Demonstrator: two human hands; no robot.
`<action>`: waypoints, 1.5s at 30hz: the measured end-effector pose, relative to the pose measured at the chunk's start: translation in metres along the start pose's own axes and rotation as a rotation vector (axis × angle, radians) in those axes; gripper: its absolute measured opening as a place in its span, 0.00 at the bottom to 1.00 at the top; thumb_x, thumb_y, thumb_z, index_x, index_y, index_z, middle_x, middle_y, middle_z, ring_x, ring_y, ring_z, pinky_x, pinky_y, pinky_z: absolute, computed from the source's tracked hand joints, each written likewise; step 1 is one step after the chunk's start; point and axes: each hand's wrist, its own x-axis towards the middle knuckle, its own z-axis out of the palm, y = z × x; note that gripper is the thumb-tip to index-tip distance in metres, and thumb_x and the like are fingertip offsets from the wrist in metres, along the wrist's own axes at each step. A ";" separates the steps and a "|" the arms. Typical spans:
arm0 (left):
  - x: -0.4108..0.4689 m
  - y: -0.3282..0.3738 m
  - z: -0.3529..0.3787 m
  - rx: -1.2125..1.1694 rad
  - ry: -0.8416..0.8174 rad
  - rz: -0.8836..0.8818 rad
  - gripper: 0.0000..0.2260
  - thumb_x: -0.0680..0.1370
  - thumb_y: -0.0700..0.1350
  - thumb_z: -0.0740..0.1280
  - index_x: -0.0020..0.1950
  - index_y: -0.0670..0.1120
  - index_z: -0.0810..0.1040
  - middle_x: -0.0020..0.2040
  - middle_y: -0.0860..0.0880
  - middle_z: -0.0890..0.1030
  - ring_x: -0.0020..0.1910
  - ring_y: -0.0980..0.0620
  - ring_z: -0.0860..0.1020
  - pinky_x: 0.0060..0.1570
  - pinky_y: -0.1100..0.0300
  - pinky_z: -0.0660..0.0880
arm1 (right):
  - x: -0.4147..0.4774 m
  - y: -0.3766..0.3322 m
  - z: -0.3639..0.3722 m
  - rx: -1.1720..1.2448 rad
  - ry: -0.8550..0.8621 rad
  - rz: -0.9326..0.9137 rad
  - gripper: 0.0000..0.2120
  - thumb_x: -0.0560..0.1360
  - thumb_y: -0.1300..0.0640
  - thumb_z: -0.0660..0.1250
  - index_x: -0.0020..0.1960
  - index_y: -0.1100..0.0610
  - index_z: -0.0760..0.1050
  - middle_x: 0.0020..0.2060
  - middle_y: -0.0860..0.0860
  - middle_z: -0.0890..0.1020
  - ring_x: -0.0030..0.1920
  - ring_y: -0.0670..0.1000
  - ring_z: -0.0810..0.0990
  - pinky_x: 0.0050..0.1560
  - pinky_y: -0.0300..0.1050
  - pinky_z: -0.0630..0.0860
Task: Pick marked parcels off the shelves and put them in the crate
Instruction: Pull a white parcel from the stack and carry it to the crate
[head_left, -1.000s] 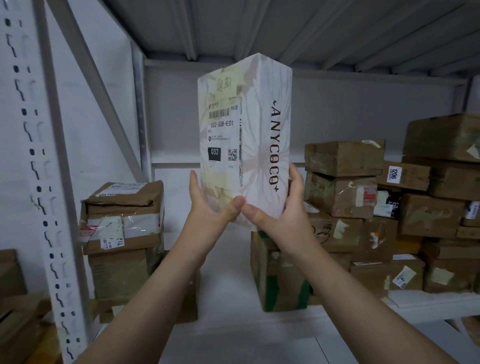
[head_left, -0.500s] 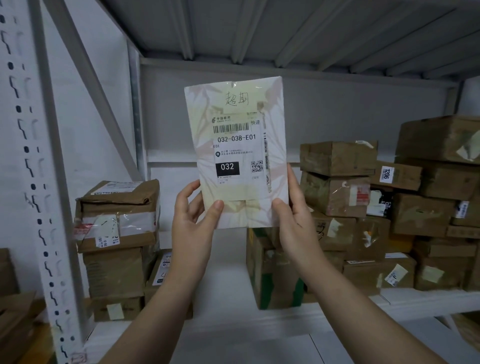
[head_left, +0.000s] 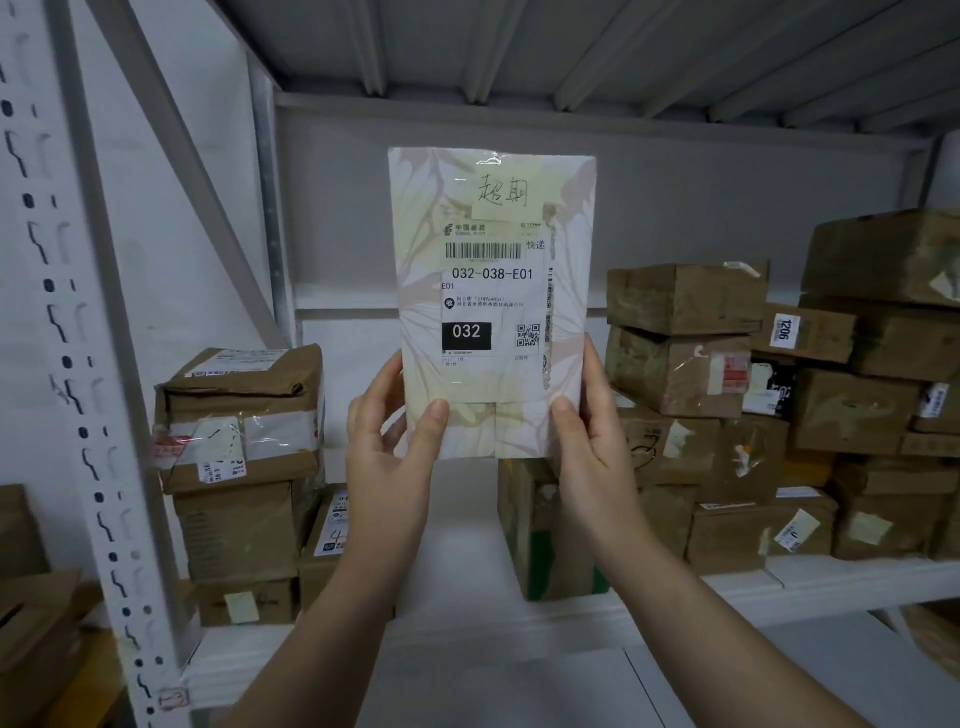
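A white parcel (head_left: 493, 306), with a handwritten note that is probably its mark, is gripped at its lower corners by the left hand (head_left: 389, 462) and right hand (head_left: 589, 462), clear above the shelf (head_left: 462, 545). No crate is seen; placing remains.

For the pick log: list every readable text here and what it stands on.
"超期": handwritten note atop the held parcel.
"032-038-E01": its shipping label.
"032": the label's black box.
"1206": sticker on a brown box at right.
Address line and other stickers: too small to read.
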 end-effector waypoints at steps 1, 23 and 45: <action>-0.003 -0.001 -0.001 -0.019 -0.015 0.005 0.22 0.75 0.48 0.69 0.67 0.58 0.69 0.66 0.50 0.73 0.63 0.53 0.74 0.62 0.45 0.73 | -0.005 0.001 0.001 0.026 0.012 0.008 0.24 0.82 0.59 0.56 0.74 0.42 0.56 0.72 0.41 0.66 0.69 0.35 0.65 0.69 0.38 0.66; -0.229 0.022 0.136 -0.229 -0.268 -0.293 0.18 0.72 0.44 0.68 0.60 0.53 0.69 0.57 0.55 0.78 0.55 0.57 0.79 0.48 0.65 0.77 | -0.206 -0.035 -0.194 -0.351 0.469 0.149 0.19 0.70 0.43 0.64 0.59 0.44 0.65 0.56 0.45 0.76 0.56 0.42 0.77 0.54 0.37 0.75; -0.508 0.042 0.477 -0.124 -1.016 -0.800 0.07 0.81 0.47 0.60 0.58 0.56 0.73 0.47 0.61 0.78 0.40 0.71 0.77 0.31 0.76 0.70 | -0.434 -0.090 -0.579 -0.478 0.850 0.798 0.34 0.68 0.37 0.69 0.70 0.41 0.62 0.63 0.48 0.74 0.60 0.47 0.77 0.58 0.52 0.78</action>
